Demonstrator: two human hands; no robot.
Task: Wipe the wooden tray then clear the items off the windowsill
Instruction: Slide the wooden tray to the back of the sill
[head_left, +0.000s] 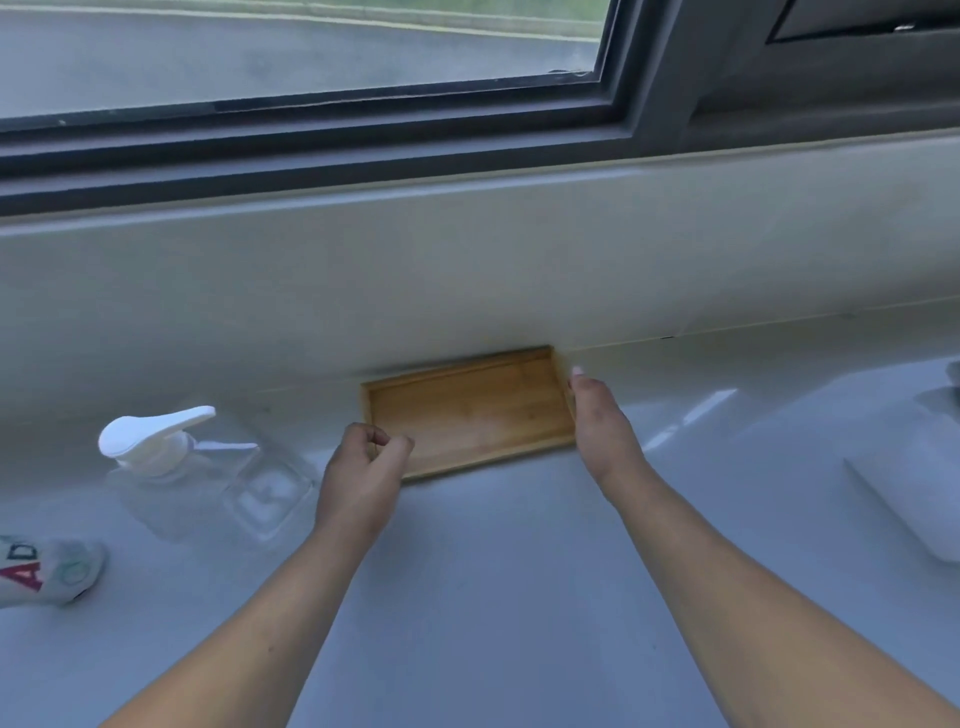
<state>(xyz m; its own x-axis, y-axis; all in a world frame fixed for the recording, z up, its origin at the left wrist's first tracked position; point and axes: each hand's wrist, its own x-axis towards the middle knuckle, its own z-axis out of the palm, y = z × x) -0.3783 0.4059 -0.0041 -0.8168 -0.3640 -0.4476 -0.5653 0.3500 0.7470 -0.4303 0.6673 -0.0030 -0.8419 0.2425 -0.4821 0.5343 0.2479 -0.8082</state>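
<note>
The tray (470, 410) lies empty and flat on the pale worktop (493, 597), its far edge tight against the low wall below the window; nothing rests in it. The left hand (361, 480) sits at the tray's near-left corner, its fingers (384, 444) curled in a loose clench, thumb and forefinger pinched close over the rim; whether they truly grip the rim or only touch it I cannot tell. The right hand (602, 436) lies flat along the tray's right side, fingers straight and released, edge of the palm against the rim, holding nothing.

Neither hand holds a cloth; so the step in hand reads as setting or squaring the tray in place, not the wiping itself. Whether the wiping is done cannot be told from the wood, which looks dry and clean.

Left of the tray, well apart, stands a clear pump bottle (161, 462) with a white head; just beside it lies a clear square dish (267, 491); at the left edge, nearer the person, lies a printed cloth (47, 569). At the right edge sit white things, blurred and cut off. The sill (467, 244) above the wall shows bare in this view.

If the wipe remains, the next move calls for the left hand to reach back for the cloth while the right steadies the tray; if not, the bottle and dish want lifting onto the tray or away.
</note>
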